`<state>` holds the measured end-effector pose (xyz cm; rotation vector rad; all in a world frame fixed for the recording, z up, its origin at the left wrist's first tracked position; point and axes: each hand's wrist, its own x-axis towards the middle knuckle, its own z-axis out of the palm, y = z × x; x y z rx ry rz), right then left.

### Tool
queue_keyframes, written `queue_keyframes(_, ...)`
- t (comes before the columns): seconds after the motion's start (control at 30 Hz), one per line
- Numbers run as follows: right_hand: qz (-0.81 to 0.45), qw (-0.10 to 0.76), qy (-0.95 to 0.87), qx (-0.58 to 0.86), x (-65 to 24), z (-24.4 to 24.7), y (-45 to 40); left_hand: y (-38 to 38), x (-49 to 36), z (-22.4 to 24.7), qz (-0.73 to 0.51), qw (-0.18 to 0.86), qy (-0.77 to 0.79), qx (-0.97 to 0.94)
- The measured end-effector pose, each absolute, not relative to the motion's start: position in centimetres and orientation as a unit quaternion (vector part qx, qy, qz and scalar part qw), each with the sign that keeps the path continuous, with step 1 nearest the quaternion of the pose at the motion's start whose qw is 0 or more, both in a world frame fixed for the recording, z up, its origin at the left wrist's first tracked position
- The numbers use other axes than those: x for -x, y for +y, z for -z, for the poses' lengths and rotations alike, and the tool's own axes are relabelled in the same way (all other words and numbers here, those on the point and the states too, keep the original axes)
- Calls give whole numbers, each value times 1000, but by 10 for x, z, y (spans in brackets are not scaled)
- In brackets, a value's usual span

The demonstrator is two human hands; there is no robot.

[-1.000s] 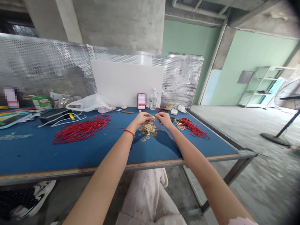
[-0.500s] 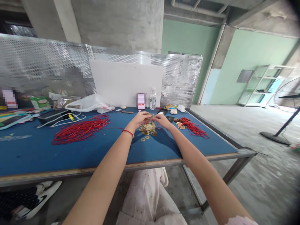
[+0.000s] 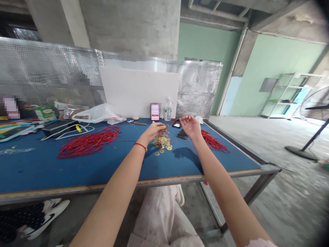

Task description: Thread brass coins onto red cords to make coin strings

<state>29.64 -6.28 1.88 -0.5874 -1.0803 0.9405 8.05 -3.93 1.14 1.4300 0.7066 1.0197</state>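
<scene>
My left hand (image 3: 151, 132) pinches a brass-coloured coin (image 3: 166, 127) between thumb and fingers, above the table. Below it lies a pile of loose coins (image 3: 162, 141) with holes in their centres, and bits of red cord show among them. To the right, my right hand (image 3: 192, 127) is raised with its palm turned up and its fingers loosely bent apart; nothing shows in it. A large tangle of red cord (image 3: 89, 141) lies to the left, and one strand runs from it toward my left hand.
More red cords (image 3: 214, 141) lie at the right, partly behind my right hand. A phone (image 3: 155, 111) and a water bottle (image 3: 168, 109) stand at the back, with a black gridded object (image 3: 182, 134) nearer. A white plastic bag (image 3: 100, 113) lies back left on the blue tabletop (image 3: 77, 175).
My right hand has let go at the coin, moved right and turned palm up with its fingers opened. My left hand stays in place, still pinching the coin.
</scene>
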Motion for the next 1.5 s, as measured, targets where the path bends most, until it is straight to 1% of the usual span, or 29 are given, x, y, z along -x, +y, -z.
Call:
queue_keyframes(0.07,-429,722,-470,271,-298,-19,-62,-39,-80,-12,-435,589,304,-609)
queue_keyframes(0.2,-444,695,-464,323,-292,-15,-59,-36,-80,-11,-442,600,288,-602)
queue_keyframes(0.5,-375,632,-576,358,-275,-8,-65,-30,-81,-7,-456,618,259,-585)
queue_keyframes(0.7,-338,560,-661,368,-268,0,-58,-34,-82,-9,-451,621,254,-589)
queue_keyframes(1.1,-256,538,-722,353,-267,4,-56,-38,-83,-11,-435,637,262,-580)
queue_keyframes(1.27,-268,539,-711,364,-265,2,-61,-37,-84,-10,-422,640,269,-583)
queue_keyframes(1.4,-315,521,-698,378,-264,3,-62,-36,-86,-8,-433,624,288,-584)
queue_keyframes(1.5,-345,523,-684,374,-262,4,-62,-35,-87,-8,-443,610,289,-591)
